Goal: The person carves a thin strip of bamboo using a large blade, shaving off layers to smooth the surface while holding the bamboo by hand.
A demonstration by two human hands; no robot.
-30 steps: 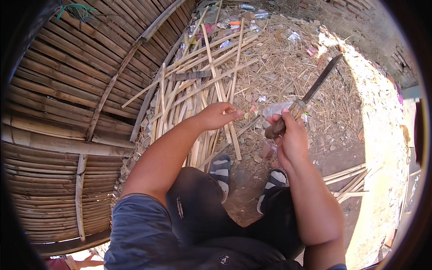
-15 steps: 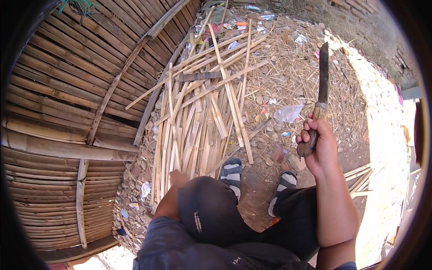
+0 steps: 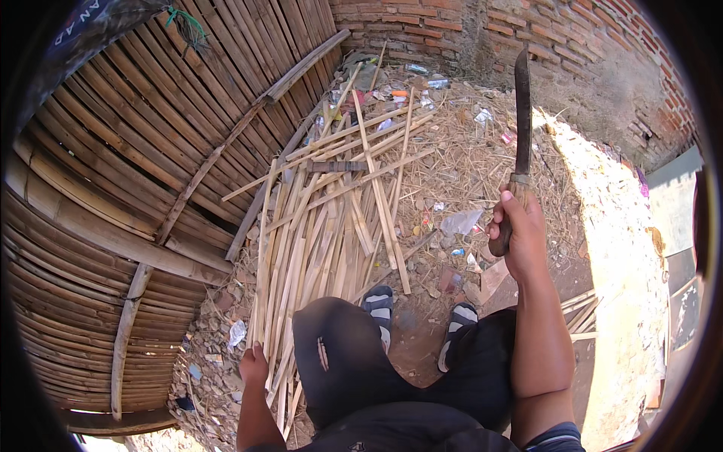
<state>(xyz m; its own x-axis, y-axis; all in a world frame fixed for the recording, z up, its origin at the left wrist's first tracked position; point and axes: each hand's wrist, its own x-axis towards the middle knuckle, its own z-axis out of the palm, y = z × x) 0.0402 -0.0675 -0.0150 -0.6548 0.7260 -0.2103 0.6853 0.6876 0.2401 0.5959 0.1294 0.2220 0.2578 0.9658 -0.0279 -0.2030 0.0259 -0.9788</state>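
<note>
My right hand (image 3: 520, 227) grips the wooden handle of a machete (image 3: 523, 113), its long dark blade pointing up and away from me. The blade is clear of the pile and touches nothing. Low on the left, my left hand (image 3: 254, 364) is closed around the near end of a long pale bamboo strip (image 3: 261, 279). That strip lies along the left side of a heap of split bamboo strips (image 3: 324, 233), most running away from me, some crossed on top. My left knee (image 3: 324, 331) hides part of the heap's near end.
A bamboo slat wall (image 3: 113, 173) stands to the left. At the back rises a brick wall (image 3: 422, 22). Rubble, straw and litter cover the ground, including a clear plastic piece (image 3: 460, 222). More strips (image 3: 580, 313) lie right, beside my right forearm. My striped sandals (image 3: 379, 305) are between.
My left hand has come back toward me and left, drawing the strip along the heap's left side. My right hand still holds the machete upright. The view has tilted up, showing more brick wall.
</note>
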